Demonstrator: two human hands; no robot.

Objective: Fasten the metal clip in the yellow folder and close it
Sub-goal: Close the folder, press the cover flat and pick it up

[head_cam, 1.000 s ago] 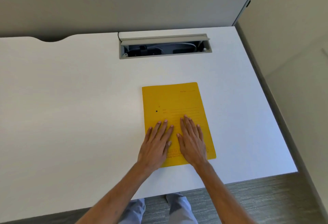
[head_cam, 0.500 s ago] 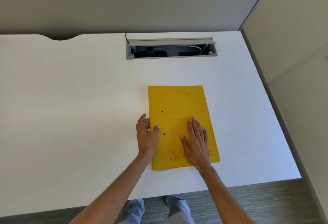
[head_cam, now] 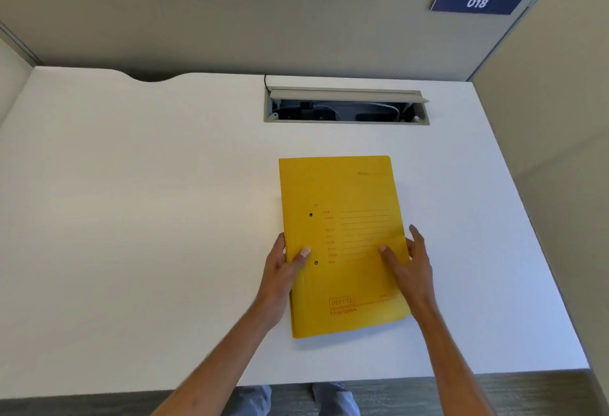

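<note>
- The left hand point(head_cam: 280, 270) is gripping the left long edge of the closed yellow card folder point(head_cam: 342, 244); its thumb is lying on the front cover just above the lower of two small dark punch holes, while its fingers are curling under the spine edge.
- The right hand point(head_cam: 407, 267) is gripping the opposite, right long edge of the folder: the thumb is pressing on the cover and the fingers are wrapping round the edge, one fingertip sticking up past it.
- Both grips are closing on the folder, roughly level with each other, a little below its middle.
- The folder is lying shut and cover-up, with printed ruled lines and a boxed label near its bottom edge; whether its near end is resting flat or lifting slightly, I cannot tell.
- The white rectangular worktop point(head_cam: 148, 218) is carrying the folder, which is sitting right of centre and nearer the front edge.
- Beyond the folder's far edge, a grey cable hatch point(head_cam: 346, 106) is standing open in the worktop.
- Further behind it, a grey partition panel point(head_cam: 230, 20) is bearing a blue number plate reading 018 point(head_cam: 477, 3), up and to the right of the folder.
</note>
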